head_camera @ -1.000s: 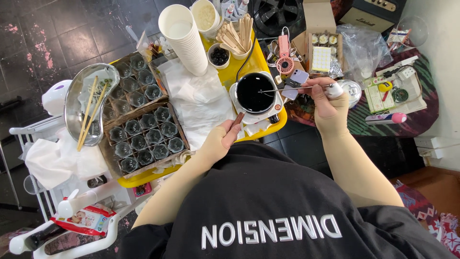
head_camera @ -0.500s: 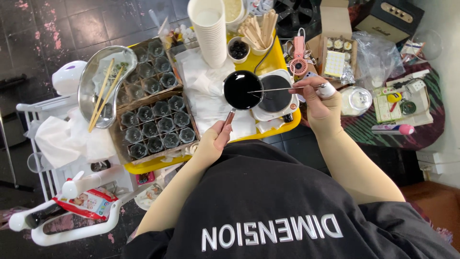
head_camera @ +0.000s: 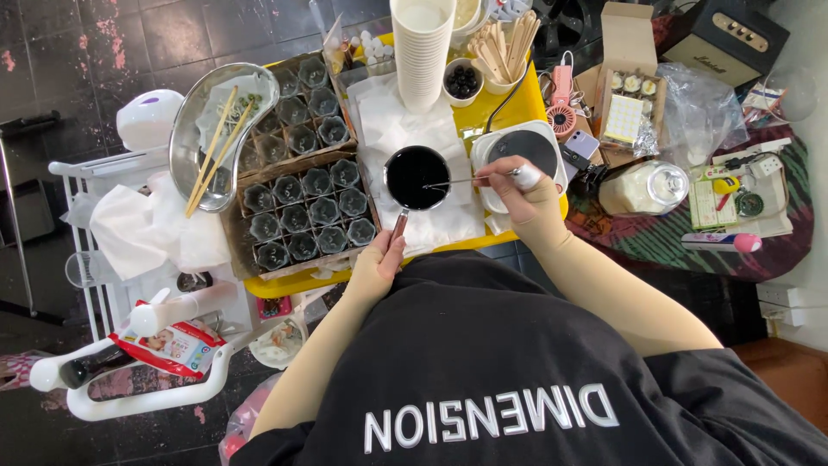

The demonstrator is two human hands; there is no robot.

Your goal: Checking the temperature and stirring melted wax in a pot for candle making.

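A small metal pot (head_camera: 417, 177) of black liquid rests on white paper towels on the yellow tray (head_camera: 517, 108). My left hand (head_camera: 377, 263) grips the pot's handle (head_camera: 398, 226) at its near side. My right hand (head_camera: 526, 192) holds a thin metal stirring tool (head_camera: 466, 181) whose tip reaches into the black liquid. A white scale with a dark round plate (head_camera: 520, 148) lies right under my right hand. Left of the pot sits a cardboard box of several small dark-filled glass jars (head_camera: 306, 216).
A stack of white paper cups (head_camera: 422, 52), a cup of wooden sticks (head_camera: 504, 43) and a small bowl of dark pieces (head_camera: 464, 81) stand at the tray's far side. A metal kidney dish with chopsticks (head_camera: 211, 138) sits left. A lidded jar (head_camera: 645, 187) and open box (head_camera: 630, 103) lie right.
The pot with both hands has shifted left off the scale onto the paper towels. The view has also shifted, so the tray sits more central.
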